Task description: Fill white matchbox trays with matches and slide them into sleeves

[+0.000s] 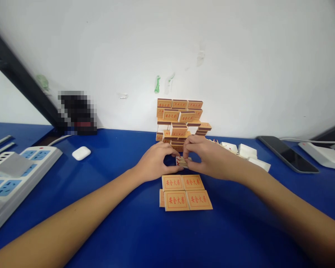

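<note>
Both my hands meet over the blue table, holding a small open matchbox tray with matches in it. My left hand curls round its left end. My right hand pinches its right end with fingers bent. Just in front of them lie several flat orange matchboxes with red print, laid side by side. Behind the hands a tall pile of the same orange matchboxes stands against the white wall.
White inner trays lie right of the pile. A dark phone and a white box sit far right. A white power strip and a white earbud case are on the left.
</note>
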Action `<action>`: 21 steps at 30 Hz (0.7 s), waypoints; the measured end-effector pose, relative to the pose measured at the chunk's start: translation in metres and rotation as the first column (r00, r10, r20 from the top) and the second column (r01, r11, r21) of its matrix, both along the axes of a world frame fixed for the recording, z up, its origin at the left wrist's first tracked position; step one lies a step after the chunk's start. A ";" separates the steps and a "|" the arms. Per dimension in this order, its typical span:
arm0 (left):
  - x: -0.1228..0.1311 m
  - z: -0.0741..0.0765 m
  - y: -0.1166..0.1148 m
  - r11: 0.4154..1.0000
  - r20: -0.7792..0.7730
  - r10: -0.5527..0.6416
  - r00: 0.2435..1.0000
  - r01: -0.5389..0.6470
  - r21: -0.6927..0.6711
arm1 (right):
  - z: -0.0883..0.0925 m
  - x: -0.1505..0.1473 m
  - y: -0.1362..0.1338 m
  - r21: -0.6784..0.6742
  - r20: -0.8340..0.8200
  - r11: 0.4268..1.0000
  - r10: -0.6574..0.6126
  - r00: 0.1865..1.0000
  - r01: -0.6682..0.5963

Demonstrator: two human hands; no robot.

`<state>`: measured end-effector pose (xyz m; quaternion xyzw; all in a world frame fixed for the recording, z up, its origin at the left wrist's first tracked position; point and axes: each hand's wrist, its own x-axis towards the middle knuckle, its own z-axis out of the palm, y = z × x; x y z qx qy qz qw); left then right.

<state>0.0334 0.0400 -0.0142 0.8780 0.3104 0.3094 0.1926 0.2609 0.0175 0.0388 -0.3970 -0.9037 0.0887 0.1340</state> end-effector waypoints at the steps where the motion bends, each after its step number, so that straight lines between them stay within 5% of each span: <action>1: 0.000 0.000 0.000 1.000 0.000 0.003 1.000 -0.003 -0.002 | 0.000 0.000 -0.001 0.012 0.019 1.000 -0.002 1.000 0.002; 21: 0.001 0.000 -0.002 1.000 0.043 -0.002 0.999 0.002 -0.002 | -0.016 0.004 -0.005 0.097 -0.133 0.994 -0.037 0.990 0.050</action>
